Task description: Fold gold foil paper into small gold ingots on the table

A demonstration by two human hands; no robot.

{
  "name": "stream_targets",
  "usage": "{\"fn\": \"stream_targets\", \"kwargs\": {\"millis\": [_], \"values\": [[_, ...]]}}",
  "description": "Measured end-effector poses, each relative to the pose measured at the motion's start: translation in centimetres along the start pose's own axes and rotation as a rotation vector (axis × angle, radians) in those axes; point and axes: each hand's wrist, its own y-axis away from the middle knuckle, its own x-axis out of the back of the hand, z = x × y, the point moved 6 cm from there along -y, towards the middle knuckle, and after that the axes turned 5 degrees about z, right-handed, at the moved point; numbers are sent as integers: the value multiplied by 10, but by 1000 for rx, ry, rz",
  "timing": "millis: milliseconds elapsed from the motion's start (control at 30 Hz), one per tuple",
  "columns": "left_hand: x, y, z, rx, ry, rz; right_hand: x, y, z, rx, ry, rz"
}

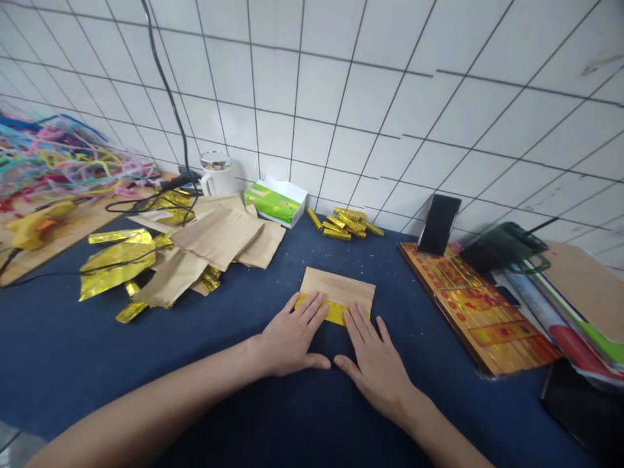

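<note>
A piece of brown paper (340, 283) lies flat on the dark blue tabletop, with a strip of shiny gold foil (335, 314) along its near edge. My left hand (295, 331) rests on the left part of the foil strip, fingers stretched out and thumb pointing right. On the strip's right part lie the fingertips of my right hand (375, 357), its fingers spread and its thumb apart. Behind the paper, against the wall, sits a small pile of gold foil rolls (345, 224).
Left are brown paper sheets (221, 234), gold foil pieces (117, 263), a yellow glue gun (36, 224) and colourful pipe cleaners (63, 162). A tissue pack (275, 201) and white mug (218, 175) stand behind. Right are a phone (439, 224), an orange box (482, 305) and a dark mug (517, 247).
</note>
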Motion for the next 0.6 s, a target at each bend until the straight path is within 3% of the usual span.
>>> {"fn": "stream_targets", "kwargs": {"millis": [333,600], "values": [[6,-13,-27,52,-17,17,12,12,-25,220,145,212],[0,-25,-24,109,-84,39,23,18,-48,425,202,364]]}}
